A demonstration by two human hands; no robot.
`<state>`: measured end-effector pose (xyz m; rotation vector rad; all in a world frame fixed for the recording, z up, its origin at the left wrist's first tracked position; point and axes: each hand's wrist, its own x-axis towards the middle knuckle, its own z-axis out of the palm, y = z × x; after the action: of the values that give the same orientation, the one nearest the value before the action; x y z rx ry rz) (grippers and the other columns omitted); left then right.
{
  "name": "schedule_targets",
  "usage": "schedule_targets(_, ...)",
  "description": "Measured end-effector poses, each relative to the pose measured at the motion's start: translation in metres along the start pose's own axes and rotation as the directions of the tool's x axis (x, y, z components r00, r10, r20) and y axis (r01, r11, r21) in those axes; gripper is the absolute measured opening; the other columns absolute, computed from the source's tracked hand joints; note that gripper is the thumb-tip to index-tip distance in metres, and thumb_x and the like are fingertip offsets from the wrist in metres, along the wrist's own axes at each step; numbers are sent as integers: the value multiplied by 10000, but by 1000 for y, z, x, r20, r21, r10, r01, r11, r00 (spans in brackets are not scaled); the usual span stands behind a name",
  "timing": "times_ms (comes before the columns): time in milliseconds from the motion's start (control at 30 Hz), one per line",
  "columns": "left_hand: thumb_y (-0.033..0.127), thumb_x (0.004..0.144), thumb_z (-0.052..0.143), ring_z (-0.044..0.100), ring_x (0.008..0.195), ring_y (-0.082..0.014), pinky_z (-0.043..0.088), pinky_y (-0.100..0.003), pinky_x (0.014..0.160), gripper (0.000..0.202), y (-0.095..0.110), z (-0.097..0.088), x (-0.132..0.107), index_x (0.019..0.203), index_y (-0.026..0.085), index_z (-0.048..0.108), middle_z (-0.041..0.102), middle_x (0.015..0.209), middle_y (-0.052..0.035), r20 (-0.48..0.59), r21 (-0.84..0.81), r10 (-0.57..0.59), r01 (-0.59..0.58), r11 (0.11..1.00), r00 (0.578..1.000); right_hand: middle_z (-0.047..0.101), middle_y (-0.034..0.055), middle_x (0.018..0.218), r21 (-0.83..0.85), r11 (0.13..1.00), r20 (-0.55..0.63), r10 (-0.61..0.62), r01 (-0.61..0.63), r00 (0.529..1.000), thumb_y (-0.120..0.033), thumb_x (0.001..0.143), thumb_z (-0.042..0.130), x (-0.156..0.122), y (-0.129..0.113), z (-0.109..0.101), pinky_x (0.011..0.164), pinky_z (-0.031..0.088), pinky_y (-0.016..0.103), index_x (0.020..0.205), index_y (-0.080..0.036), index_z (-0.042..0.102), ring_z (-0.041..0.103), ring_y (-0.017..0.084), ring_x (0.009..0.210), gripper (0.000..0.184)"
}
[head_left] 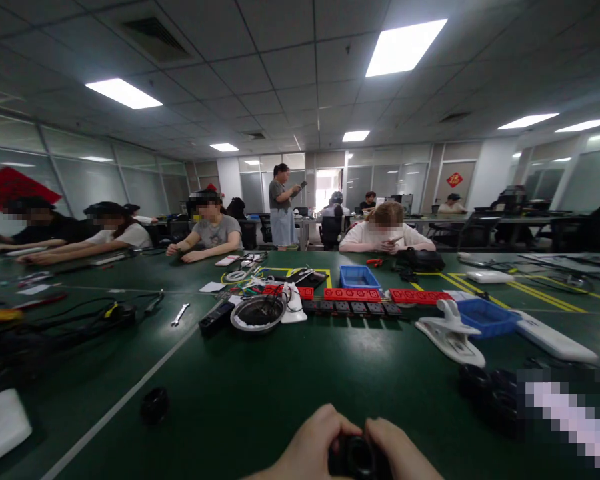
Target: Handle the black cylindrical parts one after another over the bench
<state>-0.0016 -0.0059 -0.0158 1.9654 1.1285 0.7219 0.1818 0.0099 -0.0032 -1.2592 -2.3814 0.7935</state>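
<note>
At the bottom edge of the head view my left hand [307, 443] and my right hand [400, 450] come together over the green table [280, 373]. Both have their fingers curled round a small black round part [357, 457], held between them just above the table. Only the top of each hand shows. A similar black ring-shaped part [155, 403] lies on the table to the left, apart from my hands.
A metal bowl [258, 312], red and black power strips [353, 295], two blue bins [359, 277], a large white clip [450, 330], a wrench [180, 313] and cables lie further out. More black parts [485, 390] sit at the right. Several people sit across the table; one stands behind.
</note>
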Motion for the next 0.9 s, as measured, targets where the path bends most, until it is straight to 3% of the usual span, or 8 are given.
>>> schedule_targets(67,339,549,801,447,713,-133,362,-199,602,500,9,-1,-4,982,202,594,464,856,18,-46,14,-30,31,999,998,569,60,785,-74,997,-18,1,-3,1000,-379,520,760,-2,-3,3,655,381,300,767,-127,587,507,219,737,394)
schedule_targets(133,300,589,777,447,721,-140,369,-213,624,438,17,-4,-6,974,195,594,463,834,21,-62,62,-23,27,998,998,577,67,825,-77,996,-18,-43,41,999,-388,545,755,-4,-5,1,695,382,321,831,-127,586,508,227,773,422)
schedule_targets(233,285,641,742,451,728,-144,378,-223,643,445,21,-9,-5,1048,221,573,458,825,25,-24,94,16,-14,995,1000,579,67,997,23,984,46,-175,174,983,-337,595,740,-6,-3,-7,818,363,356,1072,-165,537,498,239,911,546)
schedule_targets(300,283,662,730,454,724,-141,378,-221,639,472,20,-11,-5,1098,244,553,453,824,28,-2,94,48,-48,994,999,570,64,1037,90,973,106,-222,213,969,-304,641,712,-6,0,-13,850,355,358,1117,-175,522,492,235,945,528)
schedule_targets(433,265,659,747,460,721,-133,382,-214,637,520,16,-12,-5,1135,250,539,454,832,27,6,91,95,-95,991,995,574,60,972,155,964,173,-240,214,955,-279,711,649,-3,4,-21,804,385,330,1054,-155,565,502,222,903,375)
schedule_targets(633,279,661,752,457,715,-131,383,-208,628,465,18,-12,-5,1087,237,569,460,826,25,-2,99,84,-83,992,996,575,43,916,201,957,193,-248,209,949,-275,705,648,1,7,-19,761,390,307,967,-154,596,505,211,863,293)
schedule_targets(767,331,636,766,468,718,-142,381,-210,607,456,22,-12,-5,1040,219,588,468,816,21,-3,82,59,-58,995,998,555,18,818,173,977,162,-156,128,974,-294,630,715,3,10,-14,661,388,272,866,-151,592,501,188,763,302)
schedule_targets(900,321,609,779,494,753,-167,387,-233,623,424,26,-8,-7,975,202,600,502,833,12,-48,101,31,-26,995,998,515,-10,730,36,998,84,-61,58,995,-334,540,766,1,4,-7,566,348,233,728,-159,524,473,158,676,353)
